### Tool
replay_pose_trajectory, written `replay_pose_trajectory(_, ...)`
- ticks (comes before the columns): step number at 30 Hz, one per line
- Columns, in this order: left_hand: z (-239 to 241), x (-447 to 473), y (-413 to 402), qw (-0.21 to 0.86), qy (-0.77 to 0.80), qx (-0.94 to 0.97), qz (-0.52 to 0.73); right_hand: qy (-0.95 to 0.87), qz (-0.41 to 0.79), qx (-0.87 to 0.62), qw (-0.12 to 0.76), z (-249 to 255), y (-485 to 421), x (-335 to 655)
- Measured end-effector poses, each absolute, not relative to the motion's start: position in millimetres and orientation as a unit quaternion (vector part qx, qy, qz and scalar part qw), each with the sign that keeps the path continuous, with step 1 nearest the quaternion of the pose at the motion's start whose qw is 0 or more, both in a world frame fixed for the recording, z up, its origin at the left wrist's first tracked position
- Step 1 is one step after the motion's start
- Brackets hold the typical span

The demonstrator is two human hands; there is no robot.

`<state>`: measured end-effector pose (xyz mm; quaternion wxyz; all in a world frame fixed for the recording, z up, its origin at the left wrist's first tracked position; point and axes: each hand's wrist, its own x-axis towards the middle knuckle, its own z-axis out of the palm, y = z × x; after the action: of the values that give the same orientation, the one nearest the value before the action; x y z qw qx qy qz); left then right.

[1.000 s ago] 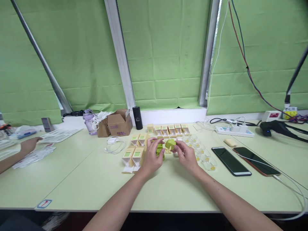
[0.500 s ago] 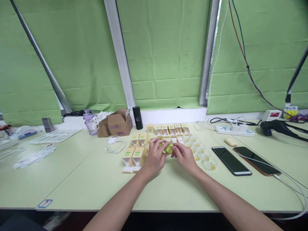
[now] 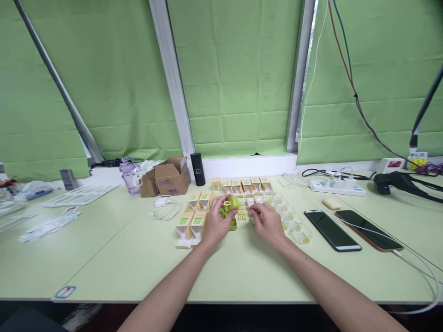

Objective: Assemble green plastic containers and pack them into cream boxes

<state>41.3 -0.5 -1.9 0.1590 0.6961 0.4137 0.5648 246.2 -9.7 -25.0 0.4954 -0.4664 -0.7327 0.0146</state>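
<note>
Green blinds (image 3: pixel 235 78) hang behind a pale bench (image 3: pixel 138 272). At its left end lie white sheets (image 3: pixel 81 196), followed by a purple bottle (image 3: pixel 128 179), an open cardboard box (image 3: pixel 172 179), a coiled white cable (image 3: pixel 169 214) and a black cylinder (image 3: pixel 198 169). Small cartons (image 3: pixel 197 222) with green tops stand in pairs just left of the left hand (image 3: pixel 217 224), and more of them line up farther back.

The left hand's grip is closed on a round green case (image 3: pixel 234 202), held above the bench between thumb and fingers. Its shell is smooth and lime green, with a small yellow loop (image 3: pixel 227 203) on the side toward the fingers. Other green pieces (image 3: pixel 233 225) lie beneath it, and little yellow pieces (image 3: pixel 241 214) lie to its right.

Half a second ago both hands met at the case; now it has shifted left and up in view, its loop plainly showing, with a gap between it and the right hand (image 3: pixel 268 222). That hand's grip is narrow, fingertips drawn together beside some whitish pieces (image 3: pixel 250 201); I cannot tell whether it holds anything.

Farther right come clear cups (image 3: pixel 302 236) with yellow spots, two phones (image 3: pixel 332 231) and a white power strip (image 3: pixel 337 188).
</note>
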Motion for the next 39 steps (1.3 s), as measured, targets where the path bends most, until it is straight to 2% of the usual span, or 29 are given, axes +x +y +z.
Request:
replay_pose_trajectory(7, -9.2, 37.2, 8.7, 0.2, 0.386, 0.69, 0.578, -0.798, -0.049, -0.47, 0.373, -22.5, -12.5, 243.5)
replay_pose_trajectory(18, -13.1, 37.6, 15.5, 0.356, 0.341, 0.623, 0.608, -0.75, -0.111, -0.521, 0.392, -6.6, -6.2, 267.6)
replay_pose_trajectory(25, -12.5, 36.1, 18.7, 0.388, 0.317, 0.602, 0.622, -0.738, -0.098, -0.579, 0.333, 6.0, 0.5, 291.9)
replay_pose_trajectory(32, -11.6, 36.0, 18.1, 0.422, 0.305, 0.573, 0.633, -0.822, -0.057, -0.526, 0.21, 13.7, -9.0, 302.3)
replay_pose_trajectory(39, -15.7, 34.6, 23.0, 0.472, 0.285, 0.537, 0.639, -0.832, -0.112, -0.52, 0.158, 8.2, -17.9, 297.4)
